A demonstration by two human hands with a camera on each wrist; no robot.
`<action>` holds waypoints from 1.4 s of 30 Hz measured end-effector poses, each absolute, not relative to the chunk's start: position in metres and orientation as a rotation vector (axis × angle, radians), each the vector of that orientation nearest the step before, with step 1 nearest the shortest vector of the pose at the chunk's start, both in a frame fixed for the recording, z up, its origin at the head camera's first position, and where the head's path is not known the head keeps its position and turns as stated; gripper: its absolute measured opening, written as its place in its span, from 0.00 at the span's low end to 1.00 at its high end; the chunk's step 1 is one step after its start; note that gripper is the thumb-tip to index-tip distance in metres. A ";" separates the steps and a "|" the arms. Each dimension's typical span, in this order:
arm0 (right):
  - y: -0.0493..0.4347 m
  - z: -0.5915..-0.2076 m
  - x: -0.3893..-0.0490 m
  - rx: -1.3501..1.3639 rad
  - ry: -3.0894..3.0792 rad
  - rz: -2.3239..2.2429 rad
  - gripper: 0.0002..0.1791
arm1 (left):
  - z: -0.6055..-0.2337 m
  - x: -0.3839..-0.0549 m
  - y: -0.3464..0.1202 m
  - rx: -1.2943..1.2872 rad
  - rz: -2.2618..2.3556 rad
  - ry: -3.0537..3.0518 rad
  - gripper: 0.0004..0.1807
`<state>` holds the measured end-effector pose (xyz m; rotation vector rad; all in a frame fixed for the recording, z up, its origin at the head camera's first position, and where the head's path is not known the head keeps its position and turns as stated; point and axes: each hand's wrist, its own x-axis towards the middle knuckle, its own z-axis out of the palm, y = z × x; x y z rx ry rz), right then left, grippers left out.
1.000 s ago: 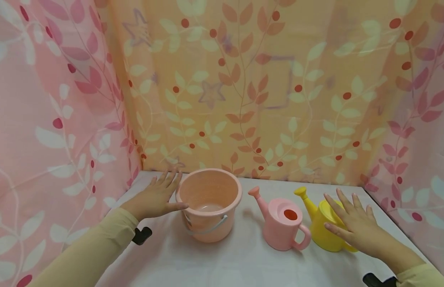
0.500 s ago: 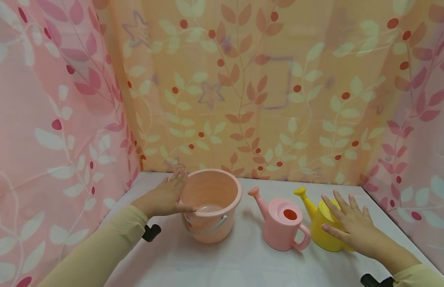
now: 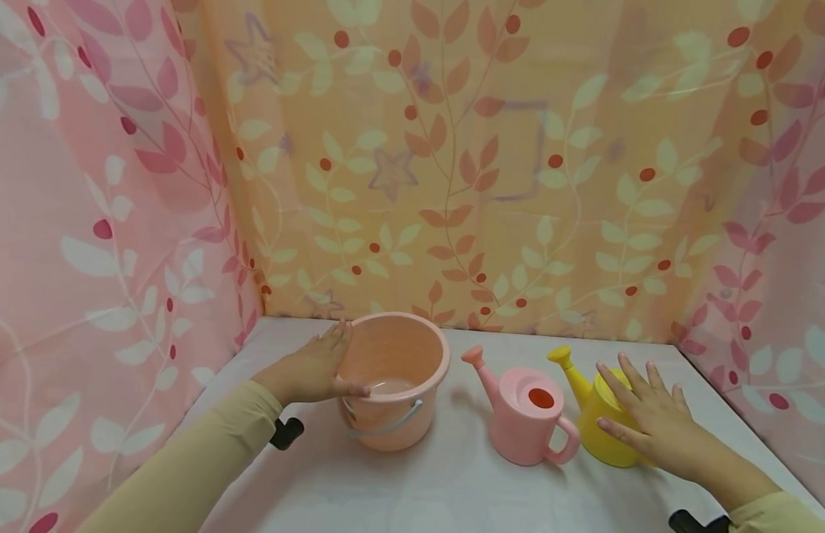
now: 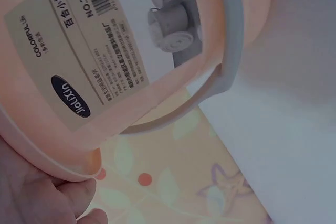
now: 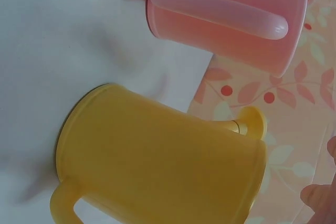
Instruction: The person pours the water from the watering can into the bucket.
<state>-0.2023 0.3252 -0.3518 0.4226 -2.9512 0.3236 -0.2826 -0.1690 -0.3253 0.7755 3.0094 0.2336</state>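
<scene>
My left hand (image 3: 312,370) rests at the left rim of a peach plastic bucket (image 3: 392,426), its fingers extended and the thumb lying over the near edge. The left wrist view shows the fingers (image 4: 76,195) right at the rim, beside a printed label (image 4: 68,56) on the bucket wall. My right hand (image 3: 658,422) is spread over a yellow watering can (image 3: 605,437), overlapping its top and handle in the head view. In the right wrist view the fingertips (image 5: 315,198) stand off from the can's top. Left of it stands a pink watering can (image 3: 522,429), upright and untouched.
All three vessels stand on a white tabletop (image 3: 445,496). A thin grey handle (image 3: 388,429) hangs down the bucket's front. Floral cloth in yellow (image 3: 412,252) and pink (image 3: 46,244) encloses the table at the back and sides.
My left hand has moved right, from beside the bucket onto its rim. The right hand has shifted slightly left over the yellow watering can. The bucket and both cans have stayed in place.
</scene>
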 end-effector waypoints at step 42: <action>0.283 -0.377 -0.203 0.456 -2.913 0.932 0.41 | -0.317 -0.278 -0.166 0.757 0.278 2.959 0.65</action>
